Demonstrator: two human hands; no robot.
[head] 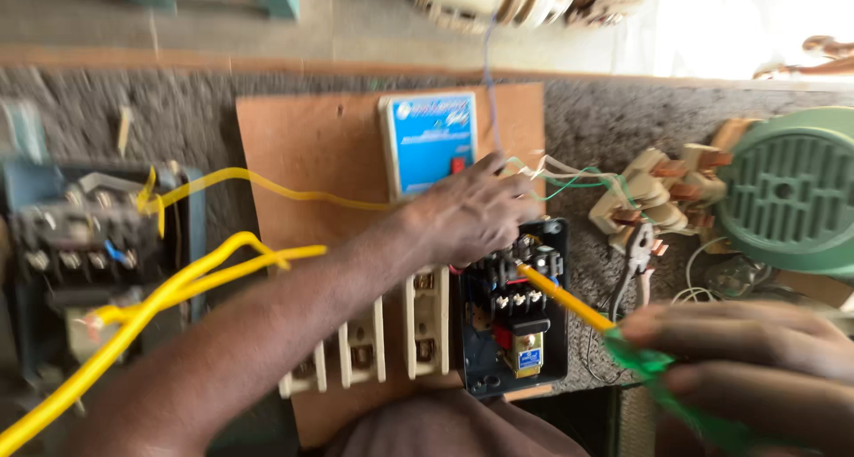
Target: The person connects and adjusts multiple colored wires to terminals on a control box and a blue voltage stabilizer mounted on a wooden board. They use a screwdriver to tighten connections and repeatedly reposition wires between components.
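Note:
My left hand [467,212] reaches across a brown board [302,141] and rests on the top of a black starter box [514,306], fingers pinching at its upper terminals. My right hand [756,355] grips a screwdriver [569,301] with a green handle and yellow shaft; its tip touches the terminals in the box. Thin white and green wires [569,177] run from the box top to the right.
A blue rectangular unit [429,141] and three cream fuse holders [374,341] sit on the board. Yellow cables [178,284] lead to an open switch box [84,244] at left. Pliers [636,257], cream connectors [658,195] and a green motor cover [792,190] lie at right.

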